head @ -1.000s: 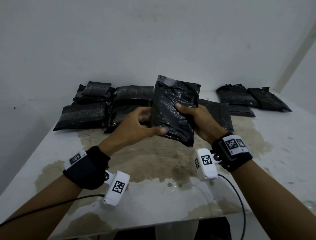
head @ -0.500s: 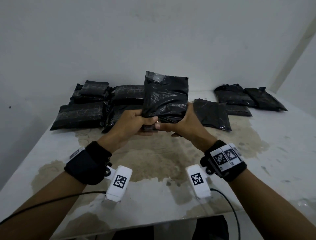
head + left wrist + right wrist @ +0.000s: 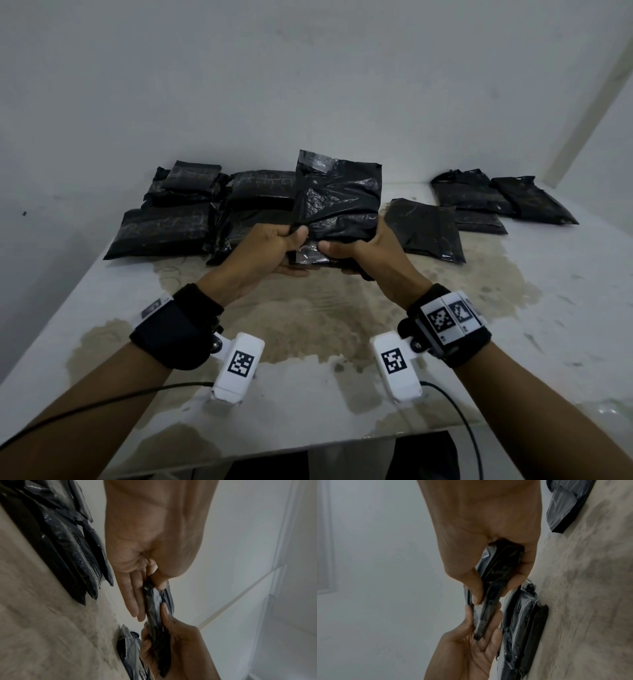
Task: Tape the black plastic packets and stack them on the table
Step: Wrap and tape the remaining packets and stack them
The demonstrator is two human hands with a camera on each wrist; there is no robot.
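A black plastic packet [image 3: 337, 202] stands almost upright above the table, held by its lower edge with both hands. My left hand [image 3: 274, 250] pinches the lower left corner, thumb in front and fingers behind. My right hand [image 3: 356, 248] grips the lower right part, its thumb pressing a shiny strip of tape [image 3: 308, 255] at the bottom. Another tape patch [image 3: 317, 161] shows at the packet's top left. In the left wrist view the packet [image 3: 157, 609] appears edge-on between thumb and fingers; in the right wrist view the packet [image 3: 494, 577] sits in my curled right hand.
A pile of black packets [image 3: 178, 212] lies at the back left of the stained white table [image 3: 308, 325]. A single packet [image 3: 426, 229] lies right of centre, and several more packets [image 3: 500, 197] at the back right. A wall rises right behind them.
The packet turned from a tilt to nearly upright and moved slightly left. Both hands slid down to its lower edge, where the thumbs now meet.
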